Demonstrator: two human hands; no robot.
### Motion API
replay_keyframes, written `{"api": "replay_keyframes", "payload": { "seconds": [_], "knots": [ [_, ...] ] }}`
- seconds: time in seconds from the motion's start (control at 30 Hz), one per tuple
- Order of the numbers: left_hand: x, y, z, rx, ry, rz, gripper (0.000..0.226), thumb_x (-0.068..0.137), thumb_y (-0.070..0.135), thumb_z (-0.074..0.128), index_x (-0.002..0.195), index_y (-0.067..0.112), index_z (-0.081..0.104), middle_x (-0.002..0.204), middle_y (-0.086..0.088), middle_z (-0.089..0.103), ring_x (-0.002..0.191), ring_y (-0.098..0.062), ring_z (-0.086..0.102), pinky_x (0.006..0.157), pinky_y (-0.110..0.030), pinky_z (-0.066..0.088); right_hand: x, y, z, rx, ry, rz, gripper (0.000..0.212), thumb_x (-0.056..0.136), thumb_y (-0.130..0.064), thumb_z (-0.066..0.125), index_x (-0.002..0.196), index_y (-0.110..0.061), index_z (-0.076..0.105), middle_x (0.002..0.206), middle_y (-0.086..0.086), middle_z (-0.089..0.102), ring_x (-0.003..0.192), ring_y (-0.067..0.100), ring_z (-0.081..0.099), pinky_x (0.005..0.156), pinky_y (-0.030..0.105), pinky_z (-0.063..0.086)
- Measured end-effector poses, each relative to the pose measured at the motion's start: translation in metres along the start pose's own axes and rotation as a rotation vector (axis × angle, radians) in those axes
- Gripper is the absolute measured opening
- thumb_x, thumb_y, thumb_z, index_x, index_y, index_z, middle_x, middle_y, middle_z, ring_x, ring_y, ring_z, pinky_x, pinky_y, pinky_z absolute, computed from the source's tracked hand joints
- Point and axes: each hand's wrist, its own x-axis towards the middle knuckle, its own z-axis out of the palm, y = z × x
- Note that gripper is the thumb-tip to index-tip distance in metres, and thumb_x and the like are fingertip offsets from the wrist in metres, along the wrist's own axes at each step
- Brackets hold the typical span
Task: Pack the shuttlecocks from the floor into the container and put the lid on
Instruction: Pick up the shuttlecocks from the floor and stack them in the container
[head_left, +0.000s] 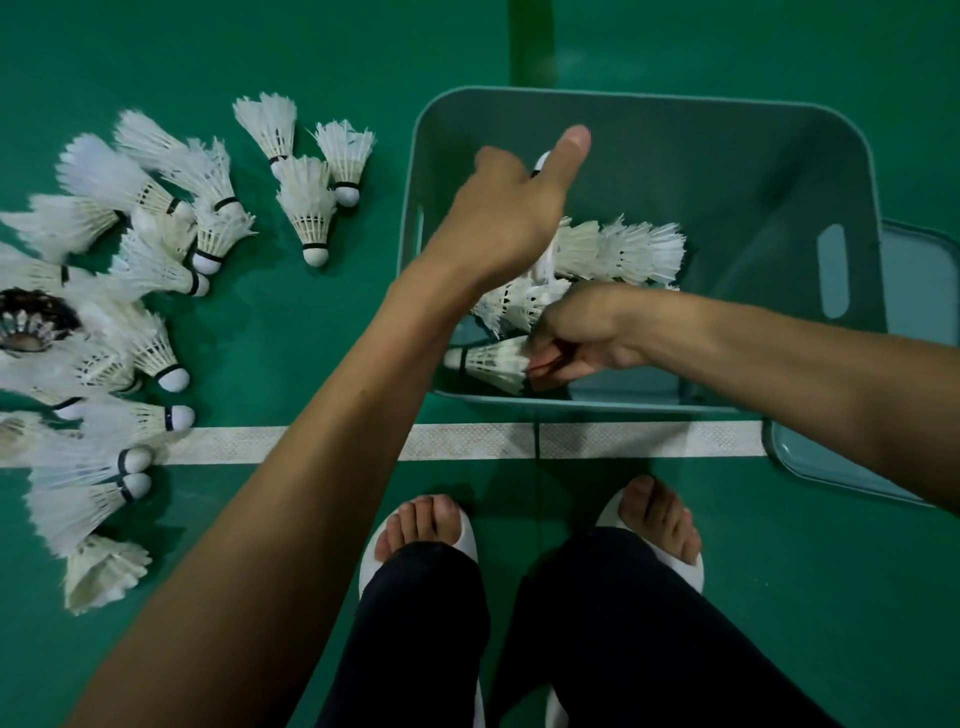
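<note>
Shuttlecock (541, 162) gripped in left hand (498, 223) above container (753, 171); right hand (576, 335) pinches second shuttlecock (488, 361) inside.

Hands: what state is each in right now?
Left hand: closed, holding the far shuttlecock, thumb out.
Right hand: closed, holding the near shuttlecock inside the container.

To your left a pile of shuttlecocks (306, 208) lies on the floor (311, 338). Right of it stands the container (644, 101), with a few shuttlecocks (618, 249) inside. The lid (831, 467) lies against its right side.
</note>
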Motion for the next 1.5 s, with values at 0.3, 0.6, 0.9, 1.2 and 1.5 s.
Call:
{"api": "replay_keyframes", "payload": {
  "seconds": [0.3,0.6,0.9,1.2,1.5],
  "knots": [
    [-0.005,-0.016,-0.009,-0.221,-0.266,0.014,0.032,0.104,0.039,0.054,0.111,0.008,0.059,0.102,-0.006,0.059,0.091,-0.015,0.055,0.082,-0.033,0.044,0.006,-0.01,-0.002,-0.251,0.113,-0.028,0.018,0.096,-0.015,0.068,0.102,0.001,0.062,0.088,0.014,0.067,0.069,0.02,0.068,0.046,0.026,0.06],
    [-0.013,-0.019,0.005,-0.239,0.057,0.034,0.032,0.086,0.033,0.08,0.093,0.002,0.073,0.078,-0.004,0.06,0.067,-0.011,0.053,0.064,-0.024,0.041,-0.058,-0.006,-0.076,0.1,-0.058,-0.099,0.052,0.1,-0.048,0.048,0.097,-0.002,0.07,0.1,0.014,0.078,0.052,0.012,0.06,0.047,0.016,0.05],
    [-0.006,-0.032,0.009,-0.169,-0.14,-0.072,0.026,0.073,0.003,0.09,0.088,-0.002,0.069,0.08,-0.015,0.071,0.075,-0.026,0.075,0.075,-0.033,0.064,-0.058,0.004,-0.073,0.107,-0.086,-0.133,0.025,0.078,-0.028,0.077,0.091,-0.013,0.063,0.081,0.003,0.066,0.077,0.021,0.069,0.067,0.027,0.061],
    [0.014,-0.044,0.013,0.94,-0.331,-0.023,0.015,0.088,0.003,0.051,0.074,0.007,0.051,0.077,-0.009,0.052,0.075,-0.031,0.057,0.073,-0.042,0.052,-0.046,0.006,-0.059,-0.51,0.175,-0.188,0.021,0.09,-0.002,0.073,0.099,0.015,0.066,0.09,0.026,0.072,0.076,0.037,0.077,0.064,0.036,0.065],
    [0.031,-0.075,0.024,1.09,-0.546,-0.054,0.017,0.092,0.023,0.059,0.077,0.017,0.06,0.093,-0.005,0.064,0.091,-0.03,0.065,0.092,-0.047,0.058,-0.02,-0.003,-0.021,-0.604,0.12,-0.2,0.015,0.094,-0.001,0.068,0.102,0.011,0.068,0.088,0.019,0.075,0.058,0.017,0.073,0.045,0.021,0.057]
  ]
}}
